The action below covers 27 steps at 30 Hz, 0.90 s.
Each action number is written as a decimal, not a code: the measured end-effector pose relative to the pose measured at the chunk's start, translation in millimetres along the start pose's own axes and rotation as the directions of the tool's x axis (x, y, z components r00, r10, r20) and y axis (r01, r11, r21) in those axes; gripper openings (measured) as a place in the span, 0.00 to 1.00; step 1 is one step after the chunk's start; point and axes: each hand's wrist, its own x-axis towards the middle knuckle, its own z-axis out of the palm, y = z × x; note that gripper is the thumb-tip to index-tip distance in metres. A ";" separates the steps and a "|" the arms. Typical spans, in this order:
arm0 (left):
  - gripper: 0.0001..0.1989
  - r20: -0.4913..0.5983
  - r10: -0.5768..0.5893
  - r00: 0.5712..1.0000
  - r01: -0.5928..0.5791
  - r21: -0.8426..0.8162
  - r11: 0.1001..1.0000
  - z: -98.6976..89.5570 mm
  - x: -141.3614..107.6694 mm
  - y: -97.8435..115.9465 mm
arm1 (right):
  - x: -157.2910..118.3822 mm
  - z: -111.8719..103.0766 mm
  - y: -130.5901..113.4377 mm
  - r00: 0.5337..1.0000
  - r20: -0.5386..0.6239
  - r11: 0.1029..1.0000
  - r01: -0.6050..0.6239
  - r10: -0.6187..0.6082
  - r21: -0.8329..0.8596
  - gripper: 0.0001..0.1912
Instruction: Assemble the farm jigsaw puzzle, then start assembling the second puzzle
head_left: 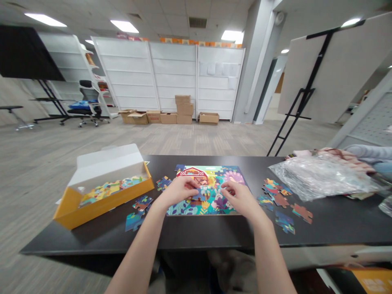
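Note:
A colourful jigsaw puzzle with a red barn, a rabbit and a purple bird lies on the dark table in front of me. My left hand is over its left middle, fingertips pinched at a dark blue puzzle piece. Over the puzzle's right side is my right hand, its fingers curved and slightly apart, with no piece visible between them. Loose puzzle pieces lie left of the puzzle, and several more pieces are scattered to the right.
A yellow box with its white lid raised holds more pieces at the table's left. Clear plastic packaging and folded cloth sit on the right. Beyond the table stand cardboard boxes, white shelving and an office chair.

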 end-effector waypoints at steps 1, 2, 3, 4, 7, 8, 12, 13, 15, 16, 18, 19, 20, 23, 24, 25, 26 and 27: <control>0.06 0.004 0.014 1.000 -0.014 0.010 1.000 0.6 -0.2 1.7 | -1.1 0.6 0.5 1.000 0.013 1.000 0.000 0.000 -0.008 0.10; 0.06 0.007 0.020 1.000 -0.020 0.016 1.000 1.4 -0.3 3.1 | -2.1 1.1 0.9 1.000 0.023 1.000 0.000 0.000 -0.013 0.09; 0.07 0.004 0.024 1.000 -0.024 0.019 1.000 2.4 -0.3 4.0 | -3.0 1.5 1.2 0.999 0.033 1.000 0.000 0.001 -0.019 0.09; 0.07 -0.006 0.028 1.000 -0.028 0.021 0.999 3.7 -0.2 4.4 | -3.7 1.8 1.4 0.999 0.041 1.000 0.001 0.000 -0.024 0.09; 0.05 -0.047 0.045 0.998 -0.043 0.037 0.998 7.7 -0.3 3.2 | -4.2 2.6 1.2 0.999 0.047 0.999 0.000 0.002 -0.039 0.09; 0.05 -0.054 0.052 0.997 -0.049 0.044 0.998 9.0 -0.4 2.3 | -4.1 3.0 0.9 0.999 0.049 0.999 -0.001 0.003 -0.042 0.09; 0.06 -0.065 0.055 0.996 -0.049 0.088 0.995 12.5 -1.3 -0.2 | -3.7 5.0 -1.0 0.998 0.066 0.999 0.006 -0.003 -0.036 0.08; 0.06 -0.067 0.052 0.996 -0.045 0.096 0.994 13.1 -1.4 -0.3 | -3.7 5.4 -1.6 0.998 0.070 0.999 0.006 -0.004 -0.035 0.08; 0.06 -0.064 0.046 0.997 -0.039 0.102 0.994 14.2 -1.2 0.0 | -3.9 5.8 -2.6 0.997 0.072 0.999 0.003 0.000 -0.039 0.08; 0.06 -0.064 0.045 0.997 -0.039 0.100 0.994 14.8 -0.9 0.2 | -4.1 5.8 -3.0 0.997 0.073 0.999 0.003 0.000 -0.043 0.08; 0.06 -0.071 0.046 0.996 -0.039 0.092 0.995 15.5 0.2 0.4 | -4.2 5.6 -3.3 0.997 0.078 0.999 0.006 -0.002 -0.050 0.08; 0.06 -0.081 0.051 0.995 -0.044 0.083 0.996 15.6 0.8 0.3 | -4.2 5.5 -3.4 0.997 0.080 0.999 0.007 -0.002 -0.051 0.08; 0.06 -0.093 0.057 0.994 -0.051 0.069 0.996 15.3 1.4 0.0 | -4.3 5.4 -3.4 0.997 0.081 0.999 0.006 -0.002 -0.051 0.08; 0.07 -0.120 0.066 0.991 -0.065 0.017 0.998 12.3 2.4 -1.6 | -4.2 4.9 -3.5 0.996 0.088 0.999 0.004 0.001 -0.052 0.09; 0.07 -0.123 0.069 0.990 -0.069 0.000 0.998 10.8 2.2 -2.2 | -4.2 4.6 -3.7 0.996 0.091 0.999 0.004 0.001 -0.054 0.09; 0.08 -0.121 0.070 0.990 -0.073 -0.014 0.997 9.3 1.8 -2.9 | -4.2 4.4 -4.0 0.996 0.094 0.998 0.005 0.001 -0.056 0.09; 0.08 -0.114 0.072 0.991 -0.076 -0.026 0.997 7.9 1.2 -3.6 | -4.2 4.2 -4.3 0.995 0.096 0.998 0.006 -0.001 -0.058 0.09; 0.08 -0.104 0.075 0.992 -0.078 -0.032 0.996 7.0 0.5 -4.3 | -4.2 3.9 -4.7 0.995 0.097 0.998 0.008 -0.002 -0.061 0.08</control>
